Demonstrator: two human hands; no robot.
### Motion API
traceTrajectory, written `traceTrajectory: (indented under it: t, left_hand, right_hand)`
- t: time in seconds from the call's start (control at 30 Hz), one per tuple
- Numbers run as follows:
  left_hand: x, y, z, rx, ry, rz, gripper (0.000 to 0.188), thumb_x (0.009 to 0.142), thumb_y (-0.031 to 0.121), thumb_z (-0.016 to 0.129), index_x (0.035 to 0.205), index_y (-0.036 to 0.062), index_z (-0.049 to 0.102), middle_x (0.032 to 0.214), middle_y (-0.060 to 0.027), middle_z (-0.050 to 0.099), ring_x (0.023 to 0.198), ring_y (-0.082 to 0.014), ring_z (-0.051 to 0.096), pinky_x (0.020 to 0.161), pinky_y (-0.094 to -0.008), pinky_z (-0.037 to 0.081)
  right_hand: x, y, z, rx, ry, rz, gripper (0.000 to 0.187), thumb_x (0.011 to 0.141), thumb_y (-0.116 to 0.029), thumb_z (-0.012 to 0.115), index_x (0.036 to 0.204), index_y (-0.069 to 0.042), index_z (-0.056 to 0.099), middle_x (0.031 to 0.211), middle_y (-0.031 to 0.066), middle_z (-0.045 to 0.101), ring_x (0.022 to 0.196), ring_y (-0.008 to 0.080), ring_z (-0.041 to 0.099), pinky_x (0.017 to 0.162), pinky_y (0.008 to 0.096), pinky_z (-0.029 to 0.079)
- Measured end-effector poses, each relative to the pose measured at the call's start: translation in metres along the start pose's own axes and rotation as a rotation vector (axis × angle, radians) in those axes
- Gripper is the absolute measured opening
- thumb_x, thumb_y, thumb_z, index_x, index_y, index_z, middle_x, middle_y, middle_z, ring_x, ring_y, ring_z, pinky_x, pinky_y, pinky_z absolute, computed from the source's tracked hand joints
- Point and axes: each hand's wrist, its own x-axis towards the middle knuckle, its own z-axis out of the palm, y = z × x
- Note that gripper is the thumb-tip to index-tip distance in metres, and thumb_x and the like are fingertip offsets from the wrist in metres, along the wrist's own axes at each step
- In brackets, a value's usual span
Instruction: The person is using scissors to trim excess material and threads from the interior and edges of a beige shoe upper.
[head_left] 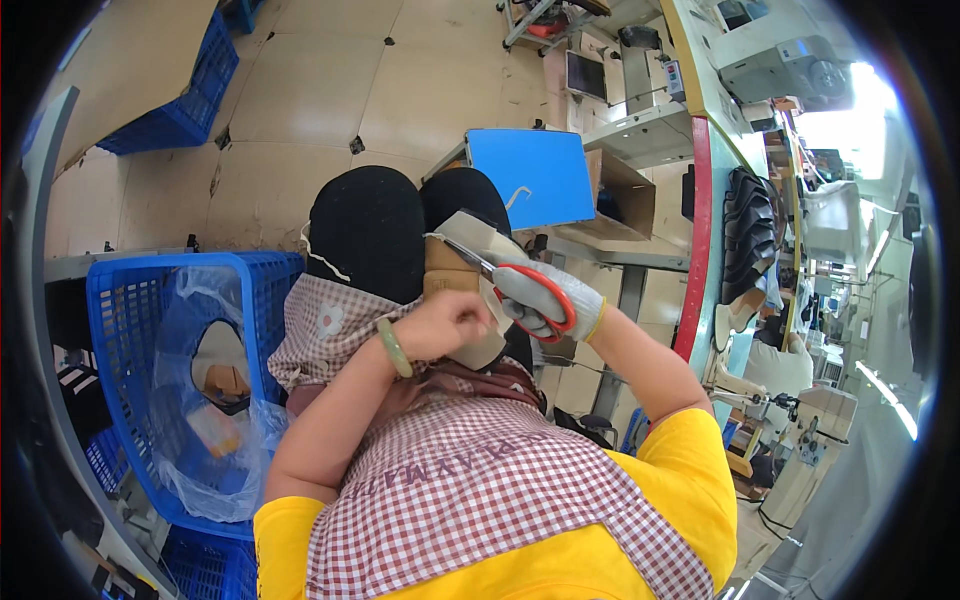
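My right hand (535, 297), in a pale grey glove with a yellow cuff, is closed round the red handles of a pair of scissors (563, 292). The metal blades point up and left across tan and pale beige pieces (452, 282) lying over my lap. My bare left hand (446, 328), a green bangle at its wrist, rests on the near side of these pieces with its fingers curled in. Whatever may be between those fingertips is hidden. Whitish thread ends (325, 262) lie on the dark cloth over my left knee.
On my left stands a blue plastic crate (170, 262) lined with a clear bag holding some pieces. A blue board (530, 175) and an open cardboard box (625, 195) are ahead to the right. A red-edged bench (697, 240) on the right carries a stack of black curved pieces (750, 235).
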Motion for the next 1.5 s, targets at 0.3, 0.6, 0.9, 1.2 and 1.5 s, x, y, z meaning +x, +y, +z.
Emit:
traceTrajectory:
  t: [0.3, 0.6, 0.9, 1.2, 1.5]
  left_hand:
    - [0.005, 0.016, -0.027, -0.415, 0.871, -0.232, 0.035, 0.093, 0.035, 0.056, 0.094, -0.0003, 0.053, 0.076, -0.0055, 0.055, 0.052, -0.0103, 0.055, 0.046, -0.0240, 0.047]
    - [0.025, -0.001, -0.060, -0.343, 0.643, -0.336, 0.024, 0.087, 0.026, 0.062, 0.073, 0.0066, 0.059, 0.068, 0.0011, 0.055, 0.057, -0.0066, 0.049, 0.044, -0.0224, 0.042]
    - [0.019, -0.011, -0.041, 0.093, 0.916, 0.030, 0.024, 0.080, 0.016, 0.070, 0.100, 0.0044, 0.063, 0.097, -0.0046, 0.060, 0.086, -0.0122, 0.057, 0.061, -0.0265, 0.049]
    - [0.021, -0.022, -0.035, 0.275, 1.015, -0.053, 0.010, 0.085, 0.009, 0.065, 0.088, 0.0001, 0.063, 0.079, -0.0022, 0.063, 0.066, -0.0109, 0.058, 0.062, -0.0245, 0.047]
    - [0.012, 0.000, -0.047, -0.817, 0.599, -0.057, 0.005, 0.088, 0.010, 0.064, 0.088, 0.0055, 0.063, 0.079, 0.0019, 0.061, 0.074, -0.0073, 0.057, 0.066, -0.0220, 0.047]
  right_hand:
    - [0.003, 0.022, 0.012, -0.840, 0.269, -0.452, 0.061, 0.085, -0.045, 0.059, 0.139, -0.021, 0.044, 0.092, 0.0100, 0.068, 0.068, 0.0261, 0.065, 0.066, 0.0340, 0.052]
    - [-0.024, 0.011, 0.038, -1.097, 0.389, -0.276, 0.060, 0.084, -0.049, 0.056, 0.138, -0.026, 0.043, 0.086, 0.0202, 0.066, 0.080, 0.0372, 0.065, 0.072, 0.0434, 0.051]
    - [-0.023, 0.017, 0.027, -1.037, 0.373, -0.355, 0.060, 0.084, -0.048, 0.058, 0.138, -0.025, 0.043, 0.078, 0.0187, 0.065, 0.075, 0.0351, 0.065, 0.068, 0.0419, 0.050]
    - [-0.009, 0.021, 0.007, -0.566, 0.145, -0.326, 0.059, 0.088, -0.040, 0.056, 0.141, -0.019, 0.041, 0.088, 0.0085, 0.066, 0.062, 0.0196, 0.063, 0.058, 0.0319, 0.051]
    - [-0.005, 0.017, 0.006, 0.235, -0.052, -0.048, 0.052, 0.093, -0.037, 0.053, 0.140, -0.017, 0.042, 0.064, -0.0025, 0.051, 0.046, 0.0041, 0.046, 0.039, 0.0178, 0.037]
